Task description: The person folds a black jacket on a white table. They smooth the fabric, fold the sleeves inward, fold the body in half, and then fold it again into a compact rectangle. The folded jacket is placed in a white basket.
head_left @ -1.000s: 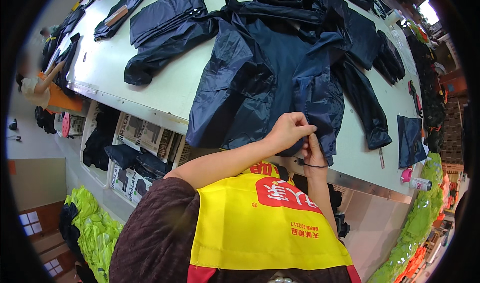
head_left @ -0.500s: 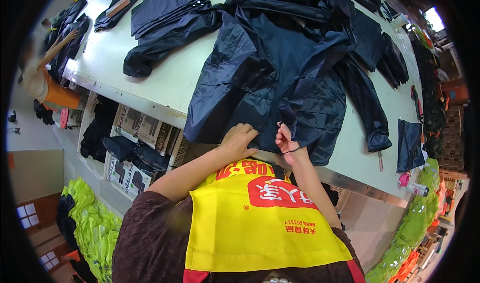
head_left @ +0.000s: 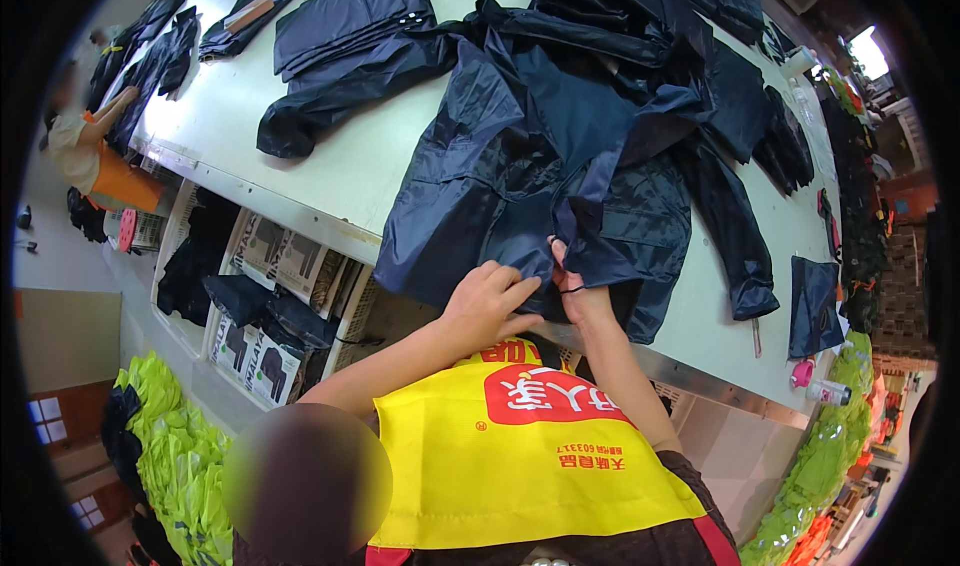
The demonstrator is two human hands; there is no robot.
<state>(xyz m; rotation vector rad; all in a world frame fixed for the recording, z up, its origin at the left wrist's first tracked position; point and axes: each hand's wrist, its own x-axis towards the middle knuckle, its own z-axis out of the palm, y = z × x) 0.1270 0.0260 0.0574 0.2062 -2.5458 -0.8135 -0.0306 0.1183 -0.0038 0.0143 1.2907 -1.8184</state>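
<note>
A dark navy, shiny jacket (head_left: pixel 455 201) lies spread on the white table, front parted, with its hem at the near edge. My left hand (head_left: pixel 488 301) rests at the left front's hem. Its fingers are stretched out and the thumb stands apart from them. My right hand (head_left: pixel 580 296) is closed on the jacket's right front edge, holding it near the bottom corner; folded cloth hides part of the fingers. A thin dark band circles my right wrist. The sleeves (head_left: pixel 320 106) reach out to both sides on the tabletop.
Folded dark garments (head_left: pixel 350 21) lie at the back left, more at the far right. A dark pouch (head_left: pixel 815 306) and a small bottle (head_left: pixel 828 393) are near the right corner. Crates with printed bags (head_left: pixel 255 361) stand under the table. At far left another person (head_left: pixel 85 151) works.
My left hand has moved slightly right along the hem, toward my right hand, its thumb now spread. My right hand has turned and gathered the front edge; the cloth there is more folded.
</note>
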